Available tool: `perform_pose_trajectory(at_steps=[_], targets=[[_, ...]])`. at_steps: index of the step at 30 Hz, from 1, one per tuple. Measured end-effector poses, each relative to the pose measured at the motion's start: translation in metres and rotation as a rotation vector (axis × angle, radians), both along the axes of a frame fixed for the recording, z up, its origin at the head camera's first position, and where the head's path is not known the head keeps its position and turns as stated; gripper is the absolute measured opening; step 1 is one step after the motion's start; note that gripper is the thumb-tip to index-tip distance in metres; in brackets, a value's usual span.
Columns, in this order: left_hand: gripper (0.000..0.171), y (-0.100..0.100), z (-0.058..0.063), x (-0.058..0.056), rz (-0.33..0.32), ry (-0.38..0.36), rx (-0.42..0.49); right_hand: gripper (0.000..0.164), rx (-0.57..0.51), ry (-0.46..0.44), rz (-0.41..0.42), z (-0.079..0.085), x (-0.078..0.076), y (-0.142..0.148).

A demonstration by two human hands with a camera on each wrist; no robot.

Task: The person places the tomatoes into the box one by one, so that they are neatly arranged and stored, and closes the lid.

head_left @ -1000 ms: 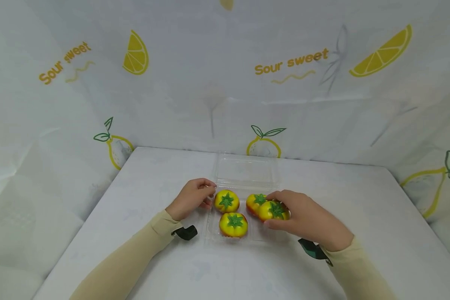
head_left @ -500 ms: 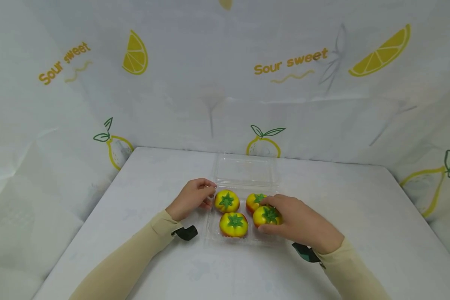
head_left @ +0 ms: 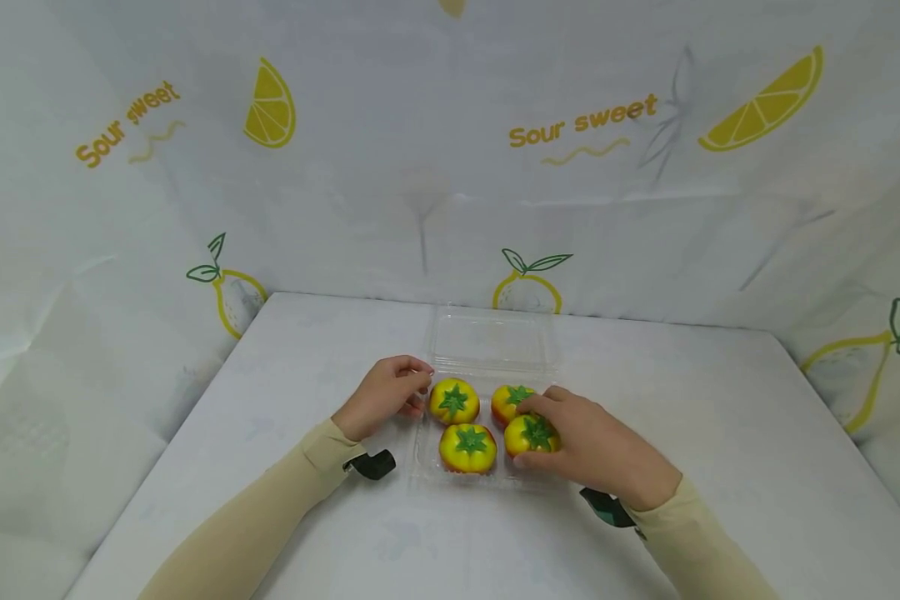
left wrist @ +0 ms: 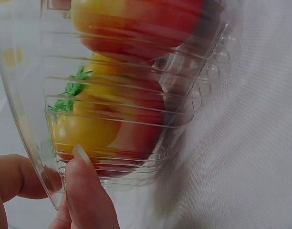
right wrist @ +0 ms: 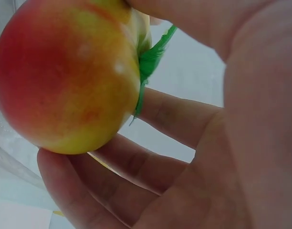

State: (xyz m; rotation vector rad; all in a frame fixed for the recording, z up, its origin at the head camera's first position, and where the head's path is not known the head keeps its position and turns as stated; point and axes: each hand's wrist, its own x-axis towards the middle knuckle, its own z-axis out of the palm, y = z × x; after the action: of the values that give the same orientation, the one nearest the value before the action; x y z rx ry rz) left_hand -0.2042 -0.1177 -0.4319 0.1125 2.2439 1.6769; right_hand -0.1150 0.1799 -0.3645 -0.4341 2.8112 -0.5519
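My right hand (head_left: 600, 442) grips a yellow-and-red tomato (right wrist: 65, 76) with a green leafy top, fingers spread round its side and thumb opposite. In the head view this tomato is at the front right of a clear plastic clamshell box (head_left: 427, 471). Three similar tomatoes sit in the box: one at back left (head_left: 453, 402), one at front left (head_left: 468, 450), one at back right (head_left: 508, 405), partly covered by my right fingers. At the box's back left corner, my left hand (head_left: 386, 396) pinches the rim between thumb (left wrist: 86, 191) and finger.
The box's transparent lid (head_left: 491, 337) lies folded back towards the rear of the white-covered table (head_left: 330, 333). Behind and at the sides hangs a white cloth (head_left: 390, 167) printed with lemons.
My right hand has moved left with its tomato, bringing it down into the front right of the box, in front of the back right one. The left hand has stayed in place.
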Motion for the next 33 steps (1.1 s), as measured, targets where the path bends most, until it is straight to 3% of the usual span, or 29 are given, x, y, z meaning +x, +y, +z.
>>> perform_pose_trajectory(at_steps=[33], targets=[[0.034, -0.0003, -0.0005, -0.0001, -0.015, 0.013, -0.002, 0.055, 0.003, -0.106, -0.012, -0.0101, -0.0002, -0.0071]])
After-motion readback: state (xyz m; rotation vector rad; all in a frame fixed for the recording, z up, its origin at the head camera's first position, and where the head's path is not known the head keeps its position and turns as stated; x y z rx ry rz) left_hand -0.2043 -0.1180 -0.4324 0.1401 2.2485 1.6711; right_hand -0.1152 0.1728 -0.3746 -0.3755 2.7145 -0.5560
